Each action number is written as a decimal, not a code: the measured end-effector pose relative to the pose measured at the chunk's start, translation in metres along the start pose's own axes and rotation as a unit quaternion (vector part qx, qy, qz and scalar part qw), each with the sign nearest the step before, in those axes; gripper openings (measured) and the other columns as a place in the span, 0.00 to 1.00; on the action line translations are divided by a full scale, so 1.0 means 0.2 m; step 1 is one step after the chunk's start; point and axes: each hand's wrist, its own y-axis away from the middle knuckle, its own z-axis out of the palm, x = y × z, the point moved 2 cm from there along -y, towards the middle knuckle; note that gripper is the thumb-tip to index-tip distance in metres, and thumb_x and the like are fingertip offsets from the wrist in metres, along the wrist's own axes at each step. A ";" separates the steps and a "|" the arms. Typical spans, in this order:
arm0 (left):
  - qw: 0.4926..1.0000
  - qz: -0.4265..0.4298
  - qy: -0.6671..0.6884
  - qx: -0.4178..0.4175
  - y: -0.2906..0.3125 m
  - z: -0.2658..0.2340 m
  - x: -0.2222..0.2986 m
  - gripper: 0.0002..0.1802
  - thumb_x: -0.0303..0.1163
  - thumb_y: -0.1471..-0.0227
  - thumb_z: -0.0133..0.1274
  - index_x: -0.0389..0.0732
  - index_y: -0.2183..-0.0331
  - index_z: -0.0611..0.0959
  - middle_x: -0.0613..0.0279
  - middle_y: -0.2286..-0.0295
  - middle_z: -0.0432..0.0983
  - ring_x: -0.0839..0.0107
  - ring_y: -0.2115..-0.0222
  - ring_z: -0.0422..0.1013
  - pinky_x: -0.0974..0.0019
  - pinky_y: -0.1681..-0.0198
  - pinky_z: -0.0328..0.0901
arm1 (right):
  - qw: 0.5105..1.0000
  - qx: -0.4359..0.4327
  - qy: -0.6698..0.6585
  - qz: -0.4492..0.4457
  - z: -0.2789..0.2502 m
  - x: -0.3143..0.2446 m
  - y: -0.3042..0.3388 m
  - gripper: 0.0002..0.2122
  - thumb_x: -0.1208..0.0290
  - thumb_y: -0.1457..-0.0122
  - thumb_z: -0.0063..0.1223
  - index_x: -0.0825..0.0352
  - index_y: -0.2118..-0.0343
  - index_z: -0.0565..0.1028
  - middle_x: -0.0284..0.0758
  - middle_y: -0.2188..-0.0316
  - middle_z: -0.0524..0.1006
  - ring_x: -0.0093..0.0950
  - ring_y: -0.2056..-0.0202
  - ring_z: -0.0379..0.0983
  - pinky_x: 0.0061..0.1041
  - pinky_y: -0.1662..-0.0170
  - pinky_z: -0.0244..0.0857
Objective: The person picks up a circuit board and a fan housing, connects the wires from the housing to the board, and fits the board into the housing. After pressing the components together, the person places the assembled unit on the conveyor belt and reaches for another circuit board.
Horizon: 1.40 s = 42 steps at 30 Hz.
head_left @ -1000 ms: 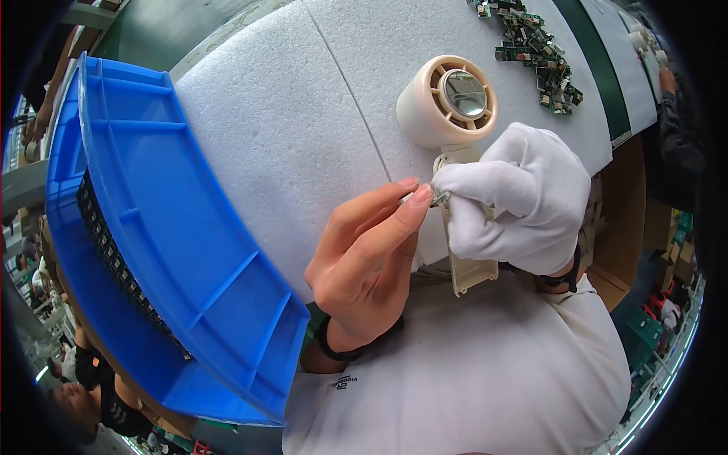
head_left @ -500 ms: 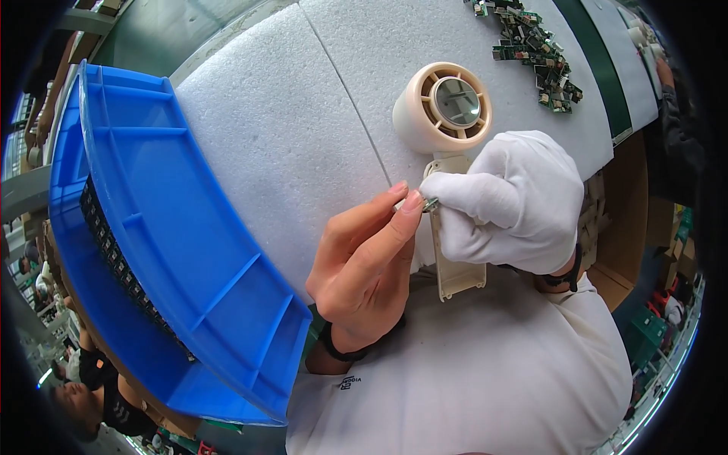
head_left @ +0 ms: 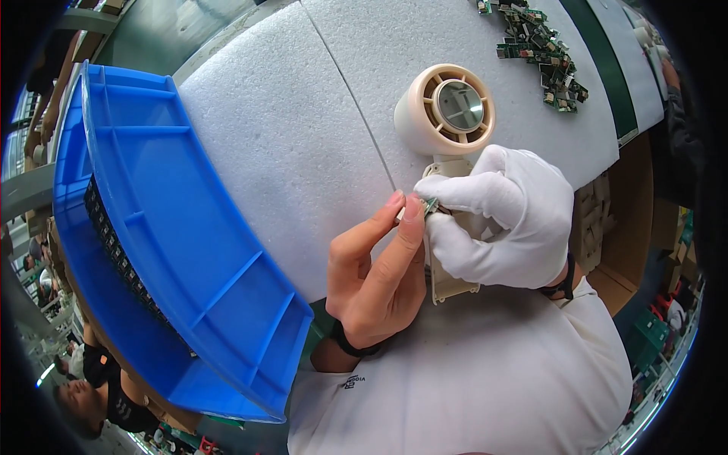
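Note:
A small green circuit board (head_left: 431, 206) is pinched between my two hands over the front of the foam-covered table. My bare left hand (head_left: 377, 265) closes thumb and forefinger on its left end, where a small white piece (head_left: 401, 214) shows at the fingertips. On the other end, the thumb and forefinger of my white-gloved right hand (head_left: 509, 220) are closed. Beneath the right hand lies a cream handheld fan (head_left: 410, 121), its round grille with a mirror-like disc farther away. The fan's opened handle (head_left: 453, 290) points toward me, partly hidden by the glove.
Several loose circuit boards (head_left: 535, 49) lie heaped at the far right of the white foam sheet (head_left: 280, 152). On the left a blue plastic bin (head_left: 189, 227) holds a row of black parts (head_left: 129, 262). A cardboard box (head_left: 633, 227) with pale parts stands at the right.
My right hand has turned and shifted slightly toward me, showing more of the circuit board between the fingertips. My left hand has moved slightly right and stays closed on it.

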 end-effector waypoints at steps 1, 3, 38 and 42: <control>1.000 0.006 -0.007 0.002 0.00 0.00 0.00 0.19 0.08 0.52 0.60 0.30 0.57 0.87 0.41 0.60 0.79 0.61 0.63 0.80 0.68 0.60 0.76 | 1.000 0.013 0.005 0.007 0.01 0.00 0.01 0.10 0.75 0.58 0.67 0.59 0.70 0.82 0.28 0.83 0.69 0.28 0.82 0.69 0.26 0.79 0.62; 1.000 0.016 -0.022 0.006 0.01 0.00 0.01 0.19 0.07 0.54 0.61 0.30 0.58 0.87 0.41 0.61 0.79 0.61 0.64 0.80 0.69 0.60 0.76 | 1.000 0.006 0.017 0.011 0.00 -0.03 0.00 0.10 0.75 0.58 0.67 0.60 0.70 0.82 0.28 0.83 0.69 0.27 0.82 0.69 0.26 0.79 0.61; 0.882 -0.293 0.368 -0.019 -0.06 -0.02 -0.06 0.18 0.12 0.42 0.54 0.29 0.50 0.81 0.52 0.59 0.78 0.68 0.58 0.80 0.68 0.53 0.76 | 0.855 -0.111 -0.317 0.395 0.01 0.07 -0.03 0.18 0.59 0.34 0.61 0.72 0.55 0.77 0.33 0.68 0.82 0.17 0.65 0.77 0.21 0.61 0.72; 0.872 -0.308 0.380 -0.015 -0.08 0.00 -0.04 0.17 0.12 0.42 0.55 0.28 0.51 0.81 0.53 0.59 0.78 0.68 0.59 0.79 0.67 0.53 0.77 | 0.864 -0.055 -0.328 0.378 0.01 0.07 0.02 0.16 0.60 0.32 0.57 0.71 0.53 0.75 0.33 0.65 0.81 0.18 0.64 0.77 0.23 0.59 0.73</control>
